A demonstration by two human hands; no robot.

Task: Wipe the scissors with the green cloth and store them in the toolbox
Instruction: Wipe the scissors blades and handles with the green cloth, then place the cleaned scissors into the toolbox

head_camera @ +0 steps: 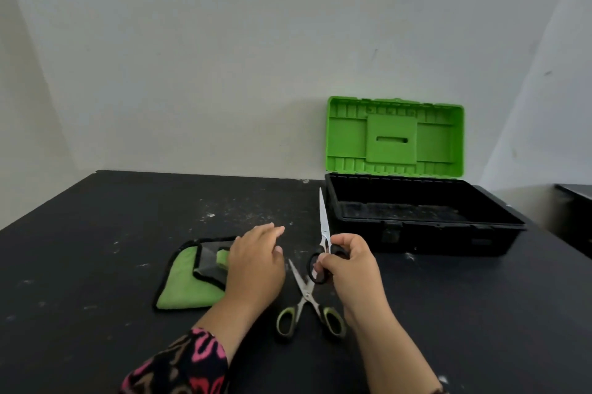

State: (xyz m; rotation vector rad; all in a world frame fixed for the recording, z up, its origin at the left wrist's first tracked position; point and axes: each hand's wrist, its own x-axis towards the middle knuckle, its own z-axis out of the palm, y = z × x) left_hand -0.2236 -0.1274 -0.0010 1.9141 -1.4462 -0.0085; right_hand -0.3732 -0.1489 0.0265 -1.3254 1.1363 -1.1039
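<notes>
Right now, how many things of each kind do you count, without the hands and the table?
Scissors: 2 (black-handled scissors in the right hand, green-handled scissors lying on the table)
Green cloth: 1
Toolbox: 1, open
Total: 4

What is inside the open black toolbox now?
Inside the toolbox only its bare, dusty black floor shows; no tool is visible. Its front wall hides the nearest strip of the floor, so that part stays unknown.

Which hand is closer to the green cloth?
Left. The left hand is at the right edge of the green cloth; the right hand is farther right, gripping the black-handled scissors.
</notes>
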